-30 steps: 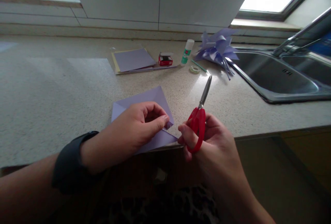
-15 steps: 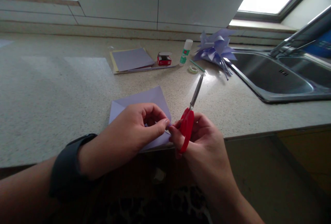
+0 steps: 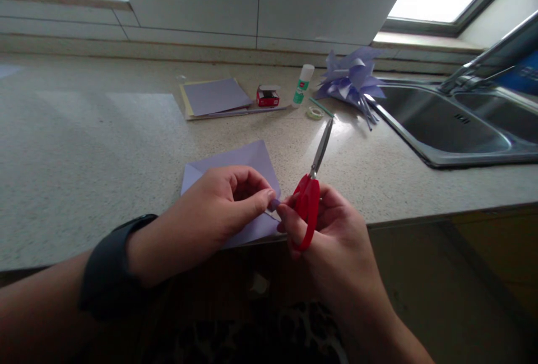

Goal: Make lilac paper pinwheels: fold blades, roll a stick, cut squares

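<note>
Right at the desk (image 3: 84, 145) edge, the left hand (image 3: 218, 212) pinches a corner of the folded lilac paper (image 3: 247, 162), fingers closed tight on it, rest of the sheet lying flat. Just beside it, the right hand (image 3: 332, 235) grips the red scissors (image 3: 309, 196) by the handles, blades shut and pointing away. Further back sit a paper stack (image 3: 214, 96), small red box (image 3: 268, 96), glue stick (image 3: 303, 84), tape roll (image 3: 315, 112), a lilac paper flower (image 3: 351, 79), then the sink (image 3: 445, 128).
</note>
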A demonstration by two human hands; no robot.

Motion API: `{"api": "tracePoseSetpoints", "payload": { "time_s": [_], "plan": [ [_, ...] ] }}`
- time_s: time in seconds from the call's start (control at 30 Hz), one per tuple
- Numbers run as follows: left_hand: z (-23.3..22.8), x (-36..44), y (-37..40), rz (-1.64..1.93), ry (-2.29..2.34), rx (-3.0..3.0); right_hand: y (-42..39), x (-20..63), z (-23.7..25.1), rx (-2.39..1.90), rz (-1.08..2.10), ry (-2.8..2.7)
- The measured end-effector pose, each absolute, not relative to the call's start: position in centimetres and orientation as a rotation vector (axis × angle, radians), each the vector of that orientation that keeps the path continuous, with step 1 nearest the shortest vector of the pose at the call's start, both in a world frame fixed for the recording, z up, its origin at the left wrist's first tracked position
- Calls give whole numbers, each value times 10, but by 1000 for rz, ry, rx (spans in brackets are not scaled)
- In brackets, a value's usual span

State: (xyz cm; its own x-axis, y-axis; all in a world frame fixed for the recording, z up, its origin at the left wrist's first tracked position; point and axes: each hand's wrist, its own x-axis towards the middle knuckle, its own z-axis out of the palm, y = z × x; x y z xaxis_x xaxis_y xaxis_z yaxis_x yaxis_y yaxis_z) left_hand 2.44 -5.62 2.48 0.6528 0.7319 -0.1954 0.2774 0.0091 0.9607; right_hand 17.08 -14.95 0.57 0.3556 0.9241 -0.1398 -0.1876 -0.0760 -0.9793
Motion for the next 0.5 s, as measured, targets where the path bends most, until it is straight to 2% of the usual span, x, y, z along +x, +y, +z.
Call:
{"api": "tracePoseSetpoints", "payload": {
  "time_s": [0.5],
  "plan": [
    [28,26,-56,411,879,1592,-150,177,7,-1323,1121,-725]
  ]
}}
